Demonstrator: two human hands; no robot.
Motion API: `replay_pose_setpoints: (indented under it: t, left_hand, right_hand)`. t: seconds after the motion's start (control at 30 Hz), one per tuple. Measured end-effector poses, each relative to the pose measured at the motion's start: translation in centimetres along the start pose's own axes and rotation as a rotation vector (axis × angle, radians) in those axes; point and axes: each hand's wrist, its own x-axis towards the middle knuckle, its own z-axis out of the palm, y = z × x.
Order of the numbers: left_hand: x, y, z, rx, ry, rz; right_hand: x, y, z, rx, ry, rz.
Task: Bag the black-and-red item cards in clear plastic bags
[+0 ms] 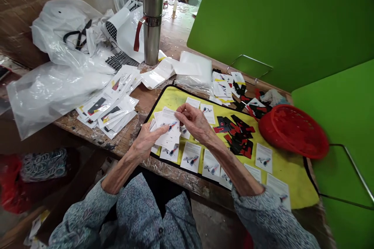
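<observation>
My left hand (149, 137) is closed on a small stack of printed cards (172, 137), its thumb lying across the top one. Thumb and forefinger of my right hand (194, 122) pinch at the upper right corner of that top card. Below both hands, more printed cards (191, 157) lie spread in rows on a yellow mat (277, 179) with a dark edge. To the right of my right hand is a pile of black and red flat pieces (238, 134); their exact kind is unclear. My forearms cover some of the cards.
Filled clear packets (109, 101) lie heaped at left, near plastic bags (58, 81) and scissors (78, 37). A steel flask (152, 27) stands behind. A red basket (295, 132) rests at right against green panels (280, 19). A stack of clear bags (195, 71) sits behind the mat.
</observation>
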Motion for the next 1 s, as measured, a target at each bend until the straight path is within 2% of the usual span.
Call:
replay_pose_setpoints:
  t: [0.13,0.33,0.4,0.47,0.67,0.77,0.87,0.93,1.0]
  left_hand:
    - [0.0,0.3,-0.3,-0.017,-0.009,-0.011]
    - [0.3,0.4,-0.9,-0.015,0.024,-0.005]
    - [0.3,0.4,-1.1,-0.018,0.054,-0.006]
    - [0.3,0.5,-1.3,-0.021,0.075,-0.005]
    - [0.1,0.8,-2.1,-0.005,0.145,0.009]
    - [0.1,0.8,-2.6,0.010,0.147,0.027]
    - [0.2,0.8,-2.8,0.017,0.139,0.027]
    - [0.3,0.9,-2.7,0.025,0.144,0.030]
    - [0.3,0.9,-2.5,0.036,0.133,0.027]
  right_hand:
    - [0.8,0.8,0.1,-0.025,0.118,0.004]
    - [1.0,0.1,0.5,0.023,0.012,0.021]
    - [1.1,0.0,0.7,0.005,0.011,0.046]
    - [1.4,0.2,0.7,-0.041,0.069,0.033]
    - [5.1,2.8,-1.3,-0.413,0.386,0.009]
    - [7.0,4.1,-2.1,-0.664,0.458,0.021]
    - [7.0,3.8,-1.9,-0.847,0.498,-0.030]
    - [6.0,2.4,-1.4,-0.808,0.470,-0.073]
    - [4.8,0.5,-0.7,-0.565,0.290,-0.099]
